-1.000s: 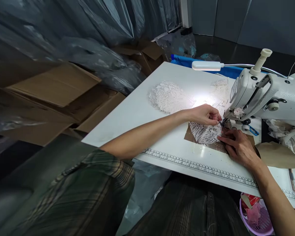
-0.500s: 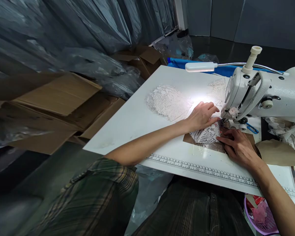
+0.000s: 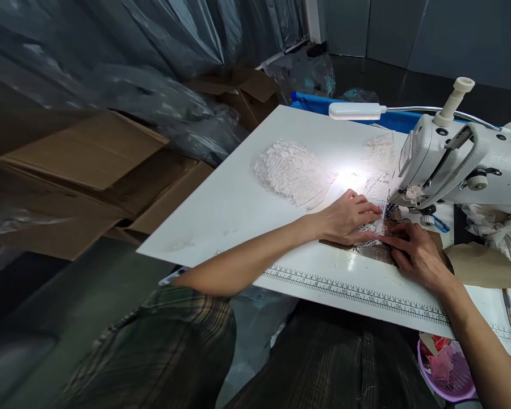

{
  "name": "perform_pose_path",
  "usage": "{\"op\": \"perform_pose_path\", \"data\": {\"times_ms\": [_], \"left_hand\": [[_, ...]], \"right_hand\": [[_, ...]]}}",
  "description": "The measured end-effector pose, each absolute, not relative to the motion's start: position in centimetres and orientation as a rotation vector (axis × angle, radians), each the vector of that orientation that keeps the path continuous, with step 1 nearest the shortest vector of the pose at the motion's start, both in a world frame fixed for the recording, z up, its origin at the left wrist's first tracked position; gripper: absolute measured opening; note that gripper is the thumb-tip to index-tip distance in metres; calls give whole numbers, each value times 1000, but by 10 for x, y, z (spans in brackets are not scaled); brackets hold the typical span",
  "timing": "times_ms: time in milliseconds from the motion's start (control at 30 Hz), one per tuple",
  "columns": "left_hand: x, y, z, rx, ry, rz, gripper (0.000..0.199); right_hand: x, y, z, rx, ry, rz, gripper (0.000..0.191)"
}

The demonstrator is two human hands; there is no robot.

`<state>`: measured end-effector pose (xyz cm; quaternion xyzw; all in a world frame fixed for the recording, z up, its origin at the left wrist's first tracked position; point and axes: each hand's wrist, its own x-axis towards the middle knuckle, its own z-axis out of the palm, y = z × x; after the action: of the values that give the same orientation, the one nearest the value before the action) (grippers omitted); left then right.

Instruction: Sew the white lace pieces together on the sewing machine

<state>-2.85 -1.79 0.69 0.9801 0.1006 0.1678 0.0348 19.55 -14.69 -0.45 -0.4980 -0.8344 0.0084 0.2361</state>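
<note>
A small white lace piece (image 3: 372, 227) lies at the needle area of a white sewing machine (image 3: 447, 153). My left hand (image 3: 352, 218) rests flat over this lace with its fingers spread, partly covering it. Just right of it, my right hand (image 3: 417, 253) touches the lace's right edge beside the presser foot, fingers apart and thumb tucked low. Under both is a brown plate (image 3: 378, 253). A fanned pile of white lace pieces (image 3: 296, 173) sits to the left, and more lace (image 3: 378, 153) lies behind the needle.
A lit lamp (image 3: 355, 111) hangs over the white table (image 3: 221, 210). Right of my right hand are a beige pad (image 3: 481, 266), white scraps (image 3: 494, 230) and blue snips (image 3: 442, 225). A purple basket (image 3: 462, 386) stands below the edge; cardboard boxes (image 3: 85, 153) are at the left.
My left hand has moved down over the lace piece, which now shows less. The view has shifted slightly. My right hand stays by the needle.
</note>
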Motion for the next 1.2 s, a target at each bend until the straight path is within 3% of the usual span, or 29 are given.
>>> {"op": "perform_pose_path", "data": {"times_ms": [300, 567, 900, 1200], "left_hand": [[-31, -31, 3, 2969, 588, 840, 33], [-28, -29, -10, 2652, 688, 926, 24], [-18, -30, -5, 2685, 832, 1042, 32], [-18, -14, 3, 2834, 641, 972, 31]], "right_hand": [[195, -147, -3, -1352, -2300, 31, 37], [194, -148, -1, -1371, -2303, 36, 37], [194, -147, -1, -1337, -2308, -15, 33], [194, -147, -1, -1366, -2307, -4, 35]]}}
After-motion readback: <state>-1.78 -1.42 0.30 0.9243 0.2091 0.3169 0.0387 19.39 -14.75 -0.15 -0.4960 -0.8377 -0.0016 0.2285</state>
